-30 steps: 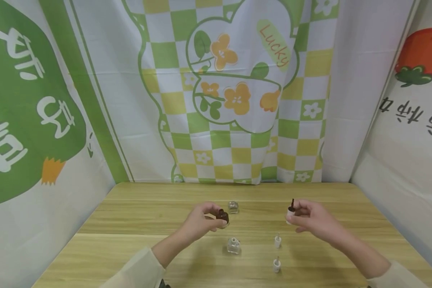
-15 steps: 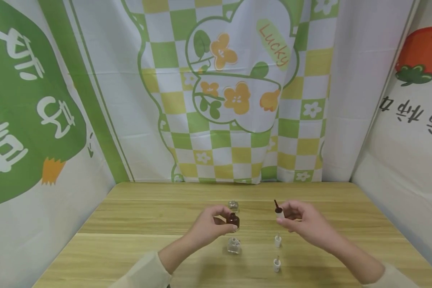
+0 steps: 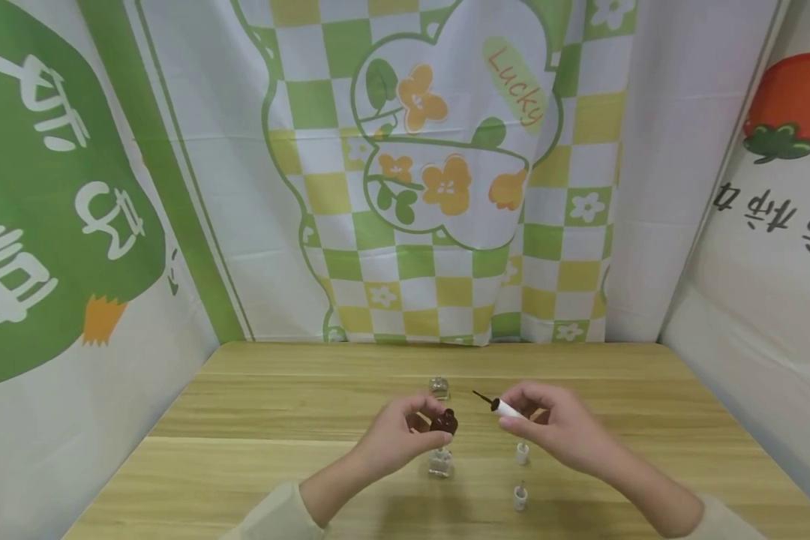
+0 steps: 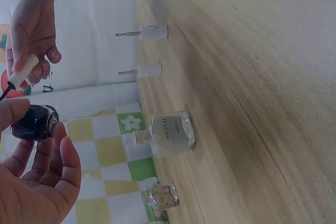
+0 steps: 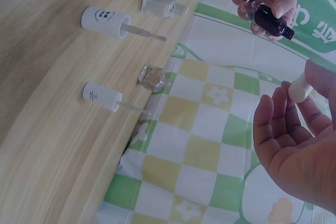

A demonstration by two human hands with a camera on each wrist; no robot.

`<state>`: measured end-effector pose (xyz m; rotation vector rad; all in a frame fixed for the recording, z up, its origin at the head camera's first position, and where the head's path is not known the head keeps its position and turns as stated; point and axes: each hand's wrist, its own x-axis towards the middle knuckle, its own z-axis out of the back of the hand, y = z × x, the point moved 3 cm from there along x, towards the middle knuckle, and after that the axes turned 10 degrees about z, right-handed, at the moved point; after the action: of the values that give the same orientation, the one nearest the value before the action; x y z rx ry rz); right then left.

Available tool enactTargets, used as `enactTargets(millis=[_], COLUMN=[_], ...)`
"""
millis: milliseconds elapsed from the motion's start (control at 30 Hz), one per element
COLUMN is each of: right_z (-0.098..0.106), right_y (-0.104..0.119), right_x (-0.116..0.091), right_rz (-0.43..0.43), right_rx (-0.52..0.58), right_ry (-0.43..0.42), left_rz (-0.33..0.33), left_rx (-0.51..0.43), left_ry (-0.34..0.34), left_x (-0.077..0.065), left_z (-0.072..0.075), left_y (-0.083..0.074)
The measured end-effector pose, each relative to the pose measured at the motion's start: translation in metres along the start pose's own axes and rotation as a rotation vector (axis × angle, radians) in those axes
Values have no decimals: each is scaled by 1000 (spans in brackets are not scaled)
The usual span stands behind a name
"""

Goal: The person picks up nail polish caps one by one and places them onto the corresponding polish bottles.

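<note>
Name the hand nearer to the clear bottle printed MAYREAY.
Left: the left hand is in the air, above and slightly left of the clear bottle; the right hand is farther off, raised to its right.

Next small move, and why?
Probably ease the right hand over, angling the thin dark brush on its white cylindrical cap toward the small dark-red glass bottle in the left hand: the bottle's neck is uncapped, and the brush tip is near but apart, not lined up.
</note>
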<state>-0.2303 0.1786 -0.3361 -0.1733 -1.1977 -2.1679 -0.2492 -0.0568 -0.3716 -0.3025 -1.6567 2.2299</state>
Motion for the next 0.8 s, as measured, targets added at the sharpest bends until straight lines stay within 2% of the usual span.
enactTargets(millis=[433,800], right_z=[-7,-9], right_y=[7,7], right_x=[2,1], right_rz=[81,96], right_rx=[-79,-109], right_ry=[24,51], left_rz=[-27,-28], left_rx=[41,67], left_ry=[27,28], left_x=[-6,-8], left_z=[0,-1], left_y=[2,1])
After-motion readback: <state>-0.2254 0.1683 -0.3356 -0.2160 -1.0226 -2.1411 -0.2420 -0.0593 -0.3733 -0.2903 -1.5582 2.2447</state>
